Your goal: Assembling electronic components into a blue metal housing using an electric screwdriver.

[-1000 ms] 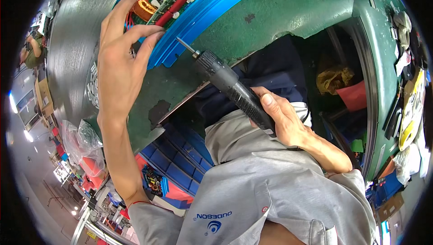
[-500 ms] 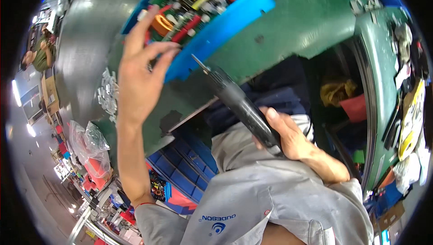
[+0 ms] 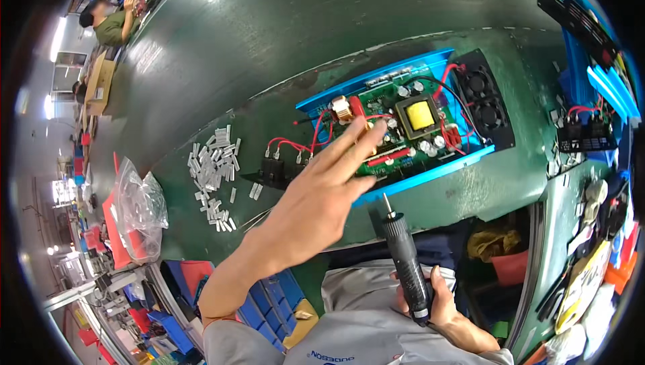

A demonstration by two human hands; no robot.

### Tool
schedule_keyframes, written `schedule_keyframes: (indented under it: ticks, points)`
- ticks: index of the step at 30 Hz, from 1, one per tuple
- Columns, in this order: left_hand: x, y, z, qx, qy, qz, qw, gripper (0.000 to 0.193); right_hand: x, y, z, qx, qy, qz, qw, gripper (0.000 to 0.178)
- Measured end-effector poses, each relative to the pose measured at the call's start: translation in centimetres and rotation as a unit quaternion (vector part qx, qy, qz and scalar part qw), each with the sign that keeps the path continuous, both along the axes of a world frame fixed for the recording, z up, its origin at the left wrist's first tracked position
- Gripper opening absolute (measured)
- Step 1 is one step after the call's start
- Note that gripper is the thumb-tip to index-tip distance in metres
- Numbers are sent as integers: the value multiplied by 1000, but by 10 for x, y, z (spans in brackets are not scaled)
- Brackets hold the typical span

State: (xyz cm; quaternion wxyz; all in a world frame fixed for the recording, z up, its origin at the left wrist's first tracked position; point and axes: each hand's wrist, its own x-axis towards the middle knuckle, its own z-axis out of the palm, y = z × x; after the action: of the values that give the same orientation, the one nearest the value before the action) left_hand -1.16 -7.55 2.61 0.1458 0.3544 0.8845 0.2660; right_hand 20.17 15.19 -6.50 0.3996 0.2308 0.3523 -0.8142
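My right hand (image 3: 437, 301) is wrapped round a black electric screwdriver (image 3: 406, 264), held close to my body. Its thin bit points away from me, just short of the near blue wall of a metal housing (image 3: 463, 160). Inside that housing lies a green circuit board with a yellow-wound transformer (image 3: 421, 115), capacitors and red wires. My left hand (image 3: 312, 207) reaches over the board's near left part, fingers stretched out and thumb apart. Its fingertips cover some components; whether they touch them I cannot tell. A black end panel with two fans (image 3: 487, 99) stands at the housing's right end.
Many small metallic clips (image 3: 215, 167) lie on the green bench at left. A black panel with sockets (image 3: 272, 170) is wired to the board. Clear plastic bags (image 3: 138, 210) sit farther left. More blue housing parts (image 3: 608, 93) are at right. Another person (image 3: 114, 25) works at far left.
The view has swung, bringing the whole housing into sight. My left hand has moved from the housing's left end to over the board, its fingers straighter. The screwdriver points more directly away from me.
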Motion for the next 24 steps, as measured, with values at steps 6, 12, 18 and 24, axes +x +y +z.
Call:
schedule_keyframes:
  ticks: [6,12,18,24]
  points:
    - [11,6,1,11,16,40,999,28,-4,3,0,74,60,25,995,95]
    - [19,6,-22,-13,107,47,993,31,2,1,1,157,75,33,984,75]
    - [18,3,-25,31,80,46,995,49,3,5,-5,-61,-41,27,997,93]
    - [24,-2,-37,75,148,48,985,39,0,7,4,20,-9,-18,1000,87]
